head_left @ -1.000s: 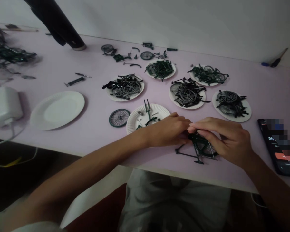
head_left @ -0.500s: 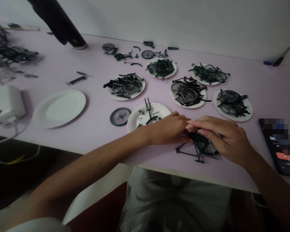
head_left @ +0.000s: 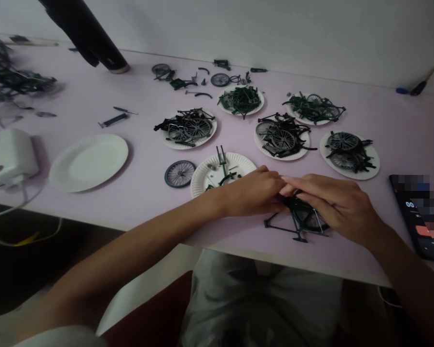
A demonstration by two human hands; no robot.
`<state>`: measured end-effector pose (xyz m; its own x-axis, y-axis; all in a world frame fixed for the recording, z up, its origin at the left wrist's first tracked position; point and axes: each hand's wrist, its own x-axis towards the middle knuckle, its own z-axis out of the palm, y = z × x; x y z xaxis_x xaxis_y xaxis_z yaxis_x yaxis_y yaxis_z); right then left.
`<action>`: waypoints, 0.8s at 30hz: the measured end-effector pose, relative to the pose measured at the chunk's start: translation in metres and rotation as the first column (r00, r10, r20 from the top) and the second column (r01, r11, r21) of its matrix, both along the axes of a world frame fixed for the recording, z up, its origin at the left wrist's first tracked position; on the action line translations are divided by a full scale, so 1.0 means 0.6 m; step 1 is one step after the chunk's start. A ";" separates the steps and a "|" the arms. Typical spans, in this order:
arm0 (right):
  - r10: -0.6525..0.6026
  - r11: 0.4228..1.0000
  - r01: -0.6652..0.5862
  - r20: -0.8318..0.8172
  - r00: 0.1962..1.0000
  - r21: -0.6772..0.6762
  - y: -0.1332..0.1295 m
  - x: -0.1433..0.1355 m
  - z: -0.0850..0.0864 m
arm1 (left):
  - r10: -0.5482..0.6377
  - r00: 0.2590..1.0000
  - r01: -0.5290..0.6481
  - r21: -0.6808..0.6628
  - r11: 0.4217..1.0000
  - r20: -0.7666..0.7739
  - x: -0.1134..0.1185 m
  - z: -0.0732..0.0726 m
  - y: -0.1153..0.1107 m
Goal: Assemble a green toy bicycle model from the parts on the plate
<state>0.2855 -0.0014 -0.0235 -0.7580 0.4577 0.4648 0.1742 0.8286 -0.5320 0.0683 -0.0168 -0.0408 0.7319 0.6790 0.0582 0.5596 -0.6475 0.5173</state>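
Note:
Both hands meet over a small dark green model bicycle [head_left: 295, 222] near the table's front edge; its frame and one fitted wheel show beneath them. My left hand [head_left: 262, 193] is closed at the bicycle's near-left part, its fingertips mostly hidden. From the right, my right hand [head_left: 342, 207] closes on the same bicycle, thumb and fingers pinched close to the left fingertips. What lies between the fingertips cannot be made out. Just left, partly behind my left forearm, a paper plate [head_left: 198, 176] holds a green fork and small parts. A loose spoked wheel [head_left: 180, 174] lies beside it.
Several plates of bicycle parts stand farther back, such as the dark pile [head_left: 282, 140]. At left are a bare paper plate [head_left: 88, 164] and a white device [head_left: 9, 156] with a cable. A phone [head_left: 415, 217] lies at right; a black post [head_left: 90, 36] rises behind.
The hands and the model bicycle hold almost the same pose. Only a slight shift of the camera's view shows.

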 end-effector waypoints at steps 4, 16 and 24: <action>-0.123 0.992 0.123 -0.026 0.992 0.018 -0.006 -0.004 0.008 | -0.016 1.000 0.017 -0.043 0.999 0.024 0.000 0.004 0.000; -0.073 0.990 0.072 0.006 0.997 0.120 -0.003 -0.002 0.000 | -0.031 0.999 0.031 -0.010 0.999 0.012 -0.002 -0.002 0.000; -0.163 0.986 0.162 0.044 0.986 0.026 -0.013 -0.007 0.020 | -0.054 0.998 0.054 0.005 0.999 0.020 0.001 0.002 -0.001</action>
<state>0.2811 -0.0095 -0.0117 -0.6950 0.5670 0.4421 0.3318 0.7985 -0.5023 0.0688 -0.0175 -0.0394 0.7661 0.6381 0.0763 0.5130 -0.6788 0.5254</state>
